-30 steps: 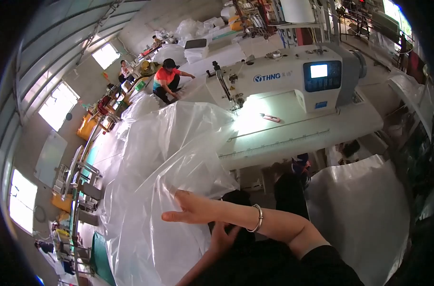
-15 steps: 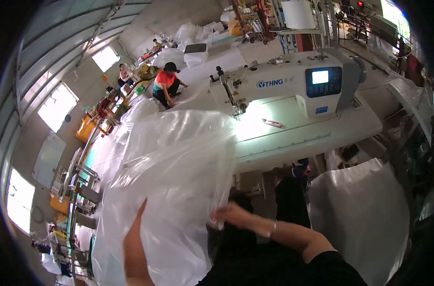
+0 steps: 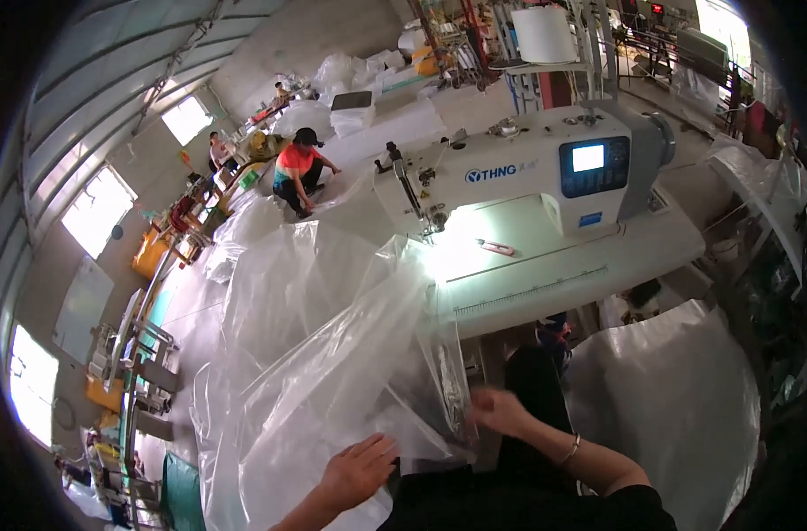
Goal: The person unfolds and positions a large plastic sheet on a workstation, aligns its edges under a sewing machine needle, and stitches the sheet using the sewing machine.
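Observation:
A large clear plastic sheet (image 3: 332, 336) hangs from the needle end of the white sewing machine (image 3: 501, 168) and spreads down over my lap. Its right edge is bunched, and my right hand (image 3: 501, 412) is closed on that edge, fingers curled. Lower and to the left, my left hand (image 3: 359, 469) lies on the plastic with its fingers stretched out. A small pink cutter (image 3: 495, 248) rests on the lit machine bed (image 3: 554, 265). A bracelet circles my right wrist.
Behind the machine a person in a red top (image 3: 299, 170) crouches by plastic sheets. A white thread cone (image 3: 545, 35) stands above the machine. At the lower right hangs another translucent sheet (image 3: 669, 398). Workbenches line the left side.
My hands were crossed, then moved apart; now my left hand lies on the sheet and my right hand has moved right and up. The plastic has been pulled into diagonal folds.

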